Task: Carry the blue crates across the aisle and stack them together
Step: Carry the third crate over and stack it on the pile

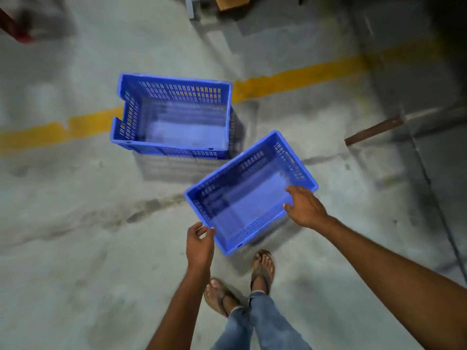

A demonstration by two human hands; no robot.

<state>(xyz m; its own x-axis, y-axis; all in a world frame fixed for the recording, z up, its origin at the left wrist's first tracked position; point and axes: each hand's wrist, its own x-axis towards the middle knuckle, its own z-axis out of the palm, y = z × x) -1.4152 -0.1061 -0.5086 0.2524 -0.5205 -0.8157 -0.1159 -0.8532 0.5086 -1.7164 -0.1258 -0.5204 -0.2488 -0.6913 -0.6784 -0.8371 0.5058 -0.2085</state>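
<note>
near blue crate (242, 198) sitting askew | right hand (305, 205) spreading fingers over rim | left hand (199, 245) curling at corner, grip unclear | risk: lopsided lifting dropping it onto sandalled foot (264, 266)

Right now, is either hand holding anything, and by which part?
Cannot be told. The left hand curls at a corner of the nearer blue crate and the right hand is spread at its rim, but no closed grip shows.

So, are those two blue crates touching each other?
Cannot tell. In the head view the near crate meets the far crate at its corner; blur hides any gap.
</note>
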